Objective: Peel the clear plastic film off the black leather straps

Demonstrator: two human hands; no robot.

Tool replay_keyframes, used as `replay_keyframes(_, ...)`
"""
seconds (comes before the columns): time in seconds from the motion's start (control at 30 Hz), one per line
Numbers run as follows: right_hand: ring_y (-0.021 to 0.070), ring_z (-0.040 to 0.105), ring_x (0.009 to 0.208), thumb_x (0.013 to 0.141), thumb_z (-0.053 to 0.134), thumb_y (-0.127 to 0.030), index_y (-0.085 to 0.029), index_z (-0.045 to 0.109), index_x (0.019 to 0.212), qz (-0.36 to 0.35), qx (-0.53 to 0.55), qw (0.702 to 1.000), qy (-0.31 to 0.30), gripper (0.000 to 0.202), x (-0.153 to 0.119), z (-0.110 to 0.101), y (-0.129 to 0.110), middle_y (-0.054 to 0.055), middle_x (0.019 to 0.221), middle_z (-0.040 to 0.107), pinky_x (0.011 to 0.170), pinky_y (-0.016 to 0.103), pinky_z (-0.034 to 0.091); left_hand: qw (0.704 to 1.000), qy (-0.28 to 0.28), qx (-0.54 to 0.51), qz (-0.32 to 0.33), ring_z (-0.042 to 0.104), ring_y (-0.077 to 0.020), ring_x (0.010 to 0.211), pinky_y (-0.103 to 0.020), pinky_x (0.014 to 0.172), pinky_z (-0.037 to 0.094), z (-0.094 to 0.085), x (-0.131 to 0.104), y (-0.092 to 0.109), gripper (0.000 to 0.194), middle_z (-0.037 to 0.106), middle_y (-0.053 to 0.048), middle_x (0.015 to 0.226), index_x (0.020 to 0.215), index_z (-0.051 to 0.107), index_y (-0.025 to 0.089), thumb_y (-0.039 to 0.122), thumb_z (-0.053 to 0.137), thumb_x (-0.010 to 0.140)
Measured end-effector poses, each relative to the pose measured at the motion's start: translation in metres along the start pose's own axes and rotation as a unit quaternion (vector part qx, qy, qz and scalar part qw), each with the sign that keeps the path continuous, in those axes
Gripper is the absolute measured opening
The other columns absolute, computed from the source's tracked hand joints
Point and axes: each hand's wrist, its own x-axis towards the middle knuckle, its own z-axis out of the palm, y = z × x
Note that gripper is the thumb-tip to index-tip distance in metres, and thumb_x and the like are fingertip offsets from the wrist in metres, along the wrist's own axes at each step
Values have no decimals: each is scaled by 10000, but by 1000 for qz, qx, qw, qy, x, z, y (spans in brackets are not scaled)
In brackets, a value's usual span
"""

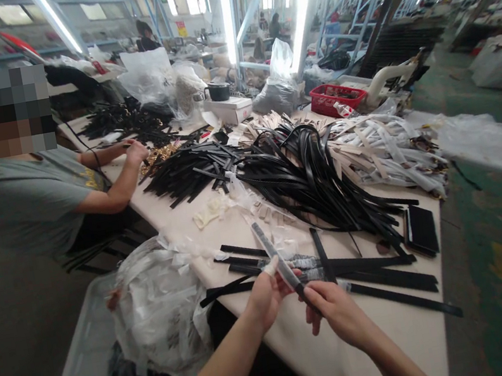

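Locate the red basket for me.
In the head view, the red basket sits right of centre toward the far side of the table, just left of the pale curved machine.

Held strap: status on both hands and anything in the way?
Left hand and right hand both gripping the strap. Strap slanted above the table, dark at its near end. Loose black strips lying just beyond.

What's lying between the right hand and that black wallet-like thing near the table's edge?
The head view shows flat black strips between the right hand and the black wallet-like thing, plus a small dark round item nearer the latter.
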Motion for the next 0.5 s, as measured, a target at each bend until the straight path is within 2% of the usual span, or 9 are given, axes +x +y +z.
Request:
replay_keyframes(0.1, 147, 621, 387, 952, 425, -580, -158, 599, 851, 6, -1, 1000, 27, 468, 2, 7, 4, 5, 568, 656, 391, 208, 411, 996, -4, -87, -13, 689, -226, 737, -304, 611, 495, 6, 11, 6, 360, 739, -131, 909, 855, 653, 153, 511, 675, 818)
replay_keyframes(0.2, 152, 620, 368, 945, 434, -598, -165, 592, 851, -2, -10, 997, 83, 471, 7, 13, 3, 4, 574, 658, 372, 208, 399, 993, 19, -103, 53, 667, -192, 664, -267, 538, 471, 17, 12, -2, 319, 717, -81, 820, 770, 576, 177, 471, 694, 807)
replay_keyframes(0.3, 162, 641, 396, 938, 448, -607, -164, 602, 888, -14, 20, 995, 94, 471, 8, 17, -1, 11, 604, 668, 393, 218, 427, 992, 11, -92, 84, 614, -159, 561, -247, 453, 427, 22, 7, -7, 321, 700, -53, 809, 795, 552, 197, 488, 687, 808)
replay_keyframes(0.37, 173, 677, 471, 938, 471, -585, -162, 615, 911, -28, 30, 996, 77, 448, 3, 18, -2, 27, 647, 690, 463, 231, 480, 990, 22, -91, 107, 614, -155, 574, -264, 500, 472, 20, 5, -1, 329, 690, -42, 787, 793, 549, 199, 497, 687, 810)
replay_keyframes(0.43, 174, 684, 509, 940, 492, -555, -162, 629, 877, -33, 4, 998, 57, 421, -2, 20, -1, 36, 647, 698, 508, 237, 502, 983, 54, -102, 146, 643, -168, 659, -300, 645, 533, 16, 7, 8, 338, 683, -36, 761, 773, 551, 193, 494, 699, 805)
replay_keyframes(0.5, 159, 640, 447, 947, 480, -539, -168, 626, 820, -17, -32, 998, 51, 419, -5, 21, -1, 23, 581, 673, 453, 226, 470, 974, 87, -108, 180, 657, -175, 718, -317, 738, 540, 14, 7, 11, 354, 685, -39, 762, 758, 558, 186, 504, 709, 794)
